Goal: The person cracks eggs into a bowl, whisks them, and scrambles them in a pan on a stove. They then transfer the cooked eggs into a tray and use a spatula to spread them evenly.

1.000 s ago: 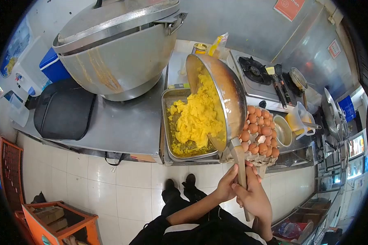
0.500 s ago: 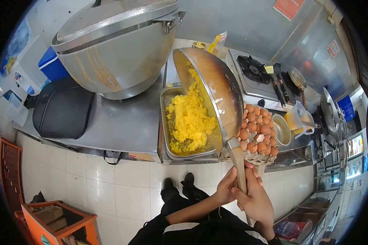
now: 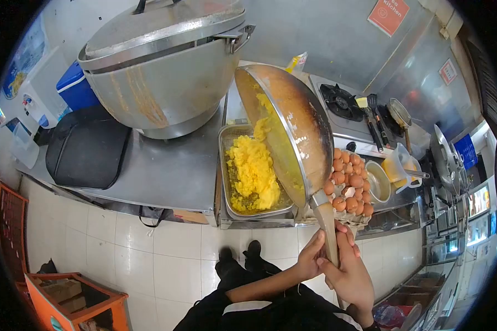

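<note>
A large wok [image 3: 309,127] is tilted on its side, its inside facing left over a rectangular metal tray [image 3: 225,190]. Yellow scrambled egg [image 3: 254,174] lies heaped in the tray, and some still clings inside the wok. My left hand [image 3: 312,255] is closed round the wok's long handle from the left. From the right, my right hand [image 3: 348,270] grips the same handle. Just right of the wok, brown eggs [image 3: 350,185] and a broken shell sit in a carton.
A huge lidded pot [image 3: 160,83] stands on the steel counter [image 3: 165,176], beside a black lid-like item [image 3: 88,149]. At the right are a gas stove [image 3: 341,99], a metal bowl [image 3: 378,182] and a plastic jug [image 3: 397,165]. An orange crate [image 3: 77,303] is on the floor.
More egg has slid out of the wok into the tray, and less remains at the wok's rim. Both hands keep hold of the handle; the view has shifted slightly.
</note>
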### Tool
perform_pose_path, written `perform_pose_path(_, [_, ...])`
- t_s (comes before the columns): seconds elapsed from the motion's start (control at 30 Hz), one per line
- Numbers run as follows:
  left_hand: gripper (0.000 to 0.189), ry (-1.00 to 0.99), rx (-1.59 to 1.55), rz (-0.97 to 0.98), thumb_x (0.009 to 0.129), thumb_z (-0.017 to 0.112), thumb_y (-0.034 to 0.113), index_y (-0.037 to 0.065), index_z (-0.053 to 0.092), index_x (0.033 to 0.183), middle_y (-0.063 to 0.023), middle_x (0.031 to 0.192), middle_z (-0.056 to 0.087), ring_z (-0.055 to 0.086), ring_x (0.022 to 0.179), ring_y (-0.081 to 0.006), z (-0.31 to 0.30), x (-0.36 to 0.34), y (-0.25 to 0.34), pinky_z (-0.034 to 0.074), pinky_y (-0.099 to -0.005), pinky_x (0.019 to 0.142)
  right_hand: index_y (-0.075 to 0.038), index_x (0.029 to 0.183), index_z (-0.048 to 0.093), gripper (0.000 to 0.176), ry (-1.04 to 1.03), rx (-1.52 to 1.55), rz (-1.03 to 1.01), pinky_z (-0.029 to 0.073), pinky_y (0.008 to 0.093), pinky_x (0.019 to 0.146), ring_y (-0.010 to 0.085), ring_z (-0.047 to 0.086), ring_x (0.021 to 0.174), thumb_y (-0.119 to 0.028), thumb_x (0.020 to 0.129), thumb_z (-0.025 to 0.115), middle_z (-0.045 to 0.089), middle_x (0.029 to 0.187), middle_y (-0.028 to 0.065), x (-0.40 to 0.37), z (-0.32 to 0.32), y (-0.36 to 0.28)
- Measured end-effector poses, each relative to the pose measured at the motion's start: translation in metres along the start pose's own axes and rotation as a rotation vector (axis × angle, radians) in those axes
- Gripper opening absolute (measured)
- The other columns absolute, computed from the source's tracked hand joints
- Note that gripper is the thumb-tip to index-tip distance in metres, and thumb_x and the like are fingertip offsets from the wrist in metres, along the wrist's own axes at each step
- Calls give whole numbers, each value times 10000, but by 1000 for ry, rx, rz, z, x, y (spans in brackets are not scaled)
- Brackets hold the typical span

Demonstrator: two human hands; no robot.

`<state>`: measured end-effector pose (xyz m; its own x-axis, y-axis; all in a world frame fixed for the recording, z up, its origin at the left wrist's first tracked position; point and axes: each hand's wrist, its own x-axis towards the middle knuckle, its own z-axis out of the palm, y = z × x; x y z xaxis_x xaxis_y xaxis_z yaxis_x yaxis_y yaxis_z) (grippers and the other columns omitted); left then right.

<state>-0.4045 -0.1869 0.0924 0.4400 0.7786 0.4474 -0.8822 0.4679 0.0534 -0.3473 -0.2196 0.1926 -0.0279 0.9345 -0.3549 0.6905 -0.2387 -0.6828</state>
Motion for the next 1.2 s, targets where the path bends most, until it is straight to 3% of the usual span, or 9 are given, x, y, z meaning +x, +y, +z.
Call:
perform_pose_path(0.43, [423,-120,-44,-136,843,293,437,63,323,1038,-111,900,397,462,867,-249,23,3,-12,357,-387,779,25,1138,269,521,71,-169,-60,388,394,724,412,453,870,-81,689,512,403,946,250,-32,-15,-7])
perform_pose_path(0.57, [434,-4,-122,-95,849,257,444,64,329,1047,-113,923,397,450,893,-254,6,3,-17,355,-388,791,7,1113,300,506,1,-40,50,375,385,726,379,437,865,-91,678,539,422,922,213,-14,-14,3])
perform_pose_path(0.6, [441,9,-101,-113,850,252,444,62,331,1055,-115,929,399,449,902,-256,9,0,-18,353,-390,797,2,1089,320,466,-3,-38,-79,401,321,597,282,497,704,-73,684,539,450,813,160,-15,-15,4])
perform_pose_path(0.63, [449,30,-86,-134,851,247,445,60,334,1064,-118,935,400,447,910,-257,10,-1,-19,351,-392,804,2,1089,320,466,1,-40,-87,401,321,597,282,497,704,-73,684,539,450,813,160,-13,-15,8])
perform_pose_path(0.7, [452,11,-62,-156,852,248,443,61,335,1078,-130,957,403,451,942,-272,5,4,-20,360,-403,818,8,1092,335,454,22,404,86,328,218,360,117,400,388,-33,683,527,402,583,42,-10,-15,20])
perform_pose_path(0.73, [443,18,-47,-174,856,250,433,59,334,1076,-133,965,406,460,947,-282,4,7,-18,372,-400,817,7,1104,321,460,31,498,94,310,201,327,98,388,364,-26,687,514,407,574,45,-10,-14,21])
perform_pose_path(1.03, [344,269,272,-383,878,326,293,-3,341,1052,-147,1013,449,502,946,-285,10,52,-21,425,-359,801,-15,1044,358,375,81,1155,83,240,182,249,77,309,300,-24,678,437,354,513,43,4,-41,32])
perform_pose_path(1.1, [322,246,414,-330,865,376,250,-5,352,1060,-147,1031,458,497,965,-274,7,76,-28,461,-310,738,-41,1001,367,309,95,1428,68,229,178,251,60,296,305,-4,696,404,344,515,29,15,-54,43])
perform_pose_path(1.2, [322,234,605,-392,827,444,206,1,374,1066,-111,957,508,552,814,-185,-7,122,-31,485,-221,552,-82,801,400,76,-4,1599,-23,214,170,256,43,300,323,-37,740,403,347,516,-3,54,-82,72])
